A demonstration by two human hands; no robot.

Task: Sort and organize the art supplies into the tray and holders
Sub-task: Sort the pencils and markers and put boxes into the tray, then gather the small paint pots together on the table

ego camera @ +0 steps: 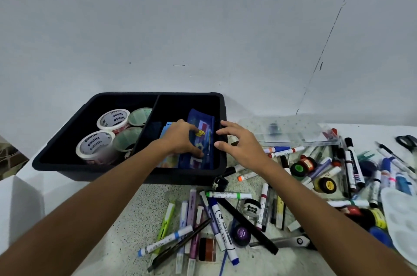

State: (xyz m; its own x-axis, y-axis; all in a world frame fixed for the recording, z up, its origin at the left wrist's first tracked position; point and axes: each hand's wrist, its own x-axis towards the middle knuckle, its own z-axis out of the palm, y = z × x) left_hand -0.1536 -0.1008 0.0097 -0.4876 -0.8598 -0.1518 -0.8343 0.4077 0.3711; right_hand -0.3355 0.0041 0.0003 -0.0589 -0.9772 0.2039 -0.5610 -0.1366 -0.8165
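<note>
A black two-compartment tray (pixel 126 170) sits at the back of the table. Its left half holds several tape rolls (pixel 114 118). In its right half lies a dark blue printed packet (pixel 203 153) beside a light blue card (pixel 168 127). My left hand (pixel 182 138) reaches into that right half, its curled fingers and thumb on the blue packet. Over the tray's right rim hovers my right hand (pixel 239 142), fingers spread and holding nothing.
Markers (pixel 222 225), highlighters, small paint pots (pixel 241 234), an eraser and scissors (pixel 291 242) lie scattered over the speckled table, in front and to the right. A clear plastic box (pixel 286 131) stands right of the tray. A white palette (pixel 404 219) lies far right. White wall behind.
</note>
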